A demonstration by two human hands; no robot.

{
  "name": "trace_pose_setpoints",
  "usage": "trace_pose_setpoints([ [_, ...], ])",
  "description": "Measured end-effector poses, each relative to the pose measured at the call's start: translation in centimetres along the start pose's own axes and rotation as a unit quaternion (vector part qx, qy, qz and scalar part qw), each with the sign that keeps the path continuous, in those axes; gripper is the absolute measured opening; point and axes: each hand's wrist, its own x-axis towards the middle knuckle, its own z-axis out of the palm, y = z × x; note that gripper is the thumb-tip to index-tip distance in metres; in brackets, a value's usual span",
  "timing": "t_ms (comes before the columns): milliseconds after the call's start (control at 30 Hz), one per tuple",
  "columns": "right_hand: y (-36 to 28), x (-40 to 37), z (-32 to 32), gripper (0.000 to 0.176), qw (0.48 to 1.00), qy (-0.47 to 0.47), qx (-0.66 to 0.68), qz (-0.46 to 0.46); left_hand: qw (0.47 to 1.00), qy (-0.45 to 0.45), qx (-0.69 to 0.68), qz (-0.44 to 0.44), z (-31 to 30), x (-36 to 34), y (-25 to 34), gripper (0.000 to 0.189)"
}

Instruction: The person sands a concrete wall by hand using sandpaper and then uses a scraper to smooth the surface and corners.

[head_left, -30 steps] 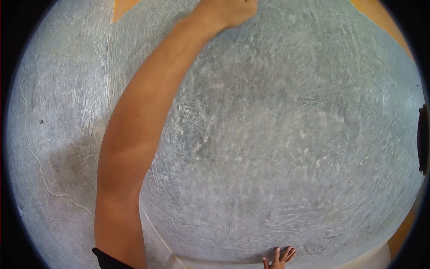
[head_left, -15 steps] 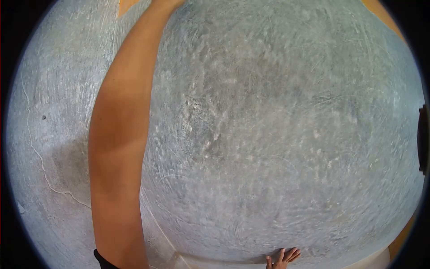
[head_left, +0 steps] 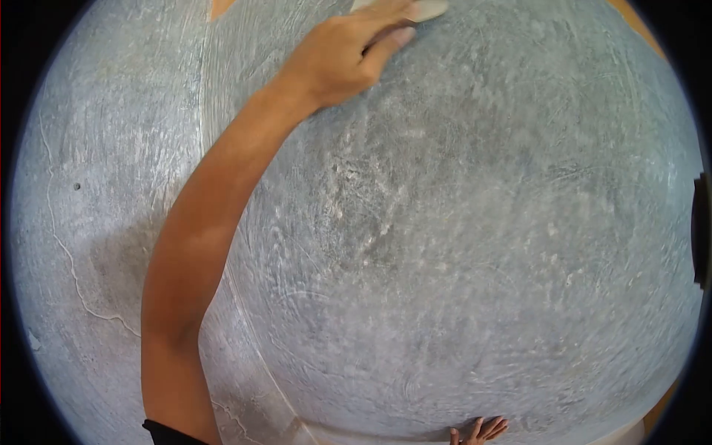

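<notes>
My left hand [head_left: 345, 55] is raised high on a grey, streaky plastered wall [head_left: 445, 222], its bare forearm crossing the left of the view. Its fingers are closed round a pale flat piece [head_left: 430, 9] pressed against the wall; the top of that piece is cut off by the frame edge, and its exact kind does not show. At the bottom edge, my right hand [head_left: 480, 432] rests on the wall with its fingers spread and nothing in them.
A wall corner runs down the left side, with a thin wavy crack [head_left: 70, 259] and a small dark hole [head_left: 76, 187] on the side face. Orange patches [head_left: 220, 7] show at the top. A dark object [head_left: 699, 230] juts in at the right edge.
My left hand has come down into view from above the frame, with the pale flat piece in it, and the elbow bends more. My right hand stays on the wall.
</notes>
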Motion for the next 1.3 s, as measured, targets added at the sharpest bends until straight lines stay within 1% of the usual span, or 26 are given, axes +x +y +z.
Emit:
trace_pose_setpoints([
  [67, 0.3, -0.3, -0.1, 0.087, 1.000, -0.011, -0.002, 0.008, 0.989, -0.032, 0.037, -0.138, -1.6, -0.8, -1.8, 0.043],
  [100, 0.4, -0.4, -0.2, 0.087, 1.000, -0.011, 0.003, 0.005, 0.944, -0.060, 0.092, -0.310, -3.2, -0.6, -5.4, 0.042],
  [133, 0.3, -0.4, -0.2, 0.087, 1.000, -0.009, 0.006, 0.000, 0.869, -0.085, 0.143, -0.467, -3.8, -0.4, -7.5, 0.042],
  [233, 0.5, -0.2, -0.4, 0.087, 1.000, 0.002, 0.004, -0.005, 0.959, -0.039, 0.099, -0.263, -1.7, -3.1, -3.5, 0.042],
  [333, 0.0, 0.2, -0.1, 0.086, 1.000, 0.015, 0.000, -0.003, 0.994, -0.096, 0.045, -0.019, -0.2, -4.5, 0.5, 0.044],
  [367, 0.0, 0.2, -0.1, 0.085, 1.000, 0.013, 0.001, -0.002, 0.994, -0.052, 0.090, -0.039, -1.0, -5.7, -3.5, 0.045],
  [400, 0.1, 0.2, -0.2, 0.085, 1.000, 0.009, 0.002, -0.002, 0.975, -0.031, 0.150, -0.158, -3.1, -5.4, -5.7, 0.044],
  [433, 0.1, 0.2, -0.2, 0.084, 1.000, 0.006, 0.007, -0.006, 0.940, -0.009, 0.205, -0.272, -4.5, -5.7, -7.5, 0.043],
  [533, 0.3, 0.0, -0.6, 0.083, 1.000, 0.008, 0.004, -0.001, 0.912, -0.034, 0.217, -0.347, -5.6, -6.1, -6.5, 0.041],
  [600, -0.1, 0.2, -0.4, 0.083, 1.000, 0.012, -0.005, 0.004, 0.971, -0.105, 0.084, -0.196, -3.7, -8.0, -1.4, 0.037],
  [633, -0.2, 0.4, 0.0, 0.083, 1.000, 0.019, -0.004, 0.008, 0.983, -0.141, 0.017, -0.118, -2.7, -8.7, 0.6, 0.038],
  [733, -0.1, 0.1, -0.4, 0.082, 1.000, 0.013, -0.006, 0.006, 0.988, -0.106, 0.104, 0.033, -2.5, -10.8, 1.6, 0.041],
  [767, 0.0, 0.2, -0.6, 0.083, 1.000, 0.010, -0.006, 0.003, 0.984, -0.065, 0.160, -0.050, -3.4, -11.9, 0.2, 0.040],
  [800, -0.1, 0.3, -0.5, 0.083, 1.000, 0.010, -0.007, 0.006, 0.970, -0.039, 0.169, -0.168, -4.4, -12.3, -0.1, 0.041],
  [867, -0.3, 0.1, -0.6, 0.085, 1.000, 0.006, 0.005, 0.007, 0.903, 0.008, 0.169, -0.395, -5.3, -12.7, 0.5, 0.042],
  [900, 0.1, 0.2, -0.7, 0.086, 1.000, 0.005, 0.006, 0.005, 0.849, -0.084, 0.141, -0.503, -4.8, -12.4, 3.4, 0.046],
  [933, 0.4, 0.2, -0.5, 0.082, 1.000, -0.003, -0.009, 0.017, 0.891, -0.090, 0.096, -0.434, -3.5, -12.7, 6.8, 0.043],
  [967, 0.5, -0.1, -0.4, 0.077, 0.999, -0.013, -0.023, 0.030, 0.948, -0.084, 0.037, -0.305, -1.7, -15.1, 9.4, 0.039],
  [1000, 0.4, -0.8, -0.5, 0.073, 0.998, -0.028, -0.037, 0.043, 0.980, -0.145, 0.089, -0.100, -0.3, -16.8, 13.2, 0.037],
  [1033, -0.1, -0.2, -0.8, 0.075, 0.999, -0.006, -0.031, 0.018, 0.965, -0.236, 0.023, -0.109, 0.5, -18.2, 19.0, 0.038],
  [1067, -0.5, -0.1, -1.1, 0.075, 0.999, -0.012, -0.017, 0.027, 0.952, -0.252, -0.126, -0.121, 1.5, -20.2, 23.4, 0.037],
  [1167, -0.9, 0.0, -1.9, 0.073, 0.999, -0.020, 0.021, 0.044, 0.935, -0.282, -0.123, -0.175, 0.6, -23.4, 25.2, 0.040],
  [1200, -0.9, 0.1, -2.5, 0.072, 0.998, -0.040, 0.004, 0.048, 0.948, -0.254, 0.012, -0.189, 0.1, -24.5, 23.0, 0.040],
  [1233, -1.1, 0.0, -3.2, 0.072, 0.997, -0.061, -0.011, 0.055, 0.939, -0.176, 0.084, -0.282, -1.0, -23.2, 20.7, 0.042],
  [1267, -1.1, -0.1, -3.6, 0.071, 0.994, -0.081, -0.023, 0.062, 0.913, -0.066, 0.101, -0.390, -1.6, -23.2, 18.3, 0.042],
  [1300, -1.0, -0.4, -3.6, 0.069, 0.994, -0.083, -0.012, 0.075, 0.864, 0.040, 0.117, -0.488, -1.8, -23.4, 17.1, 0.042],
])
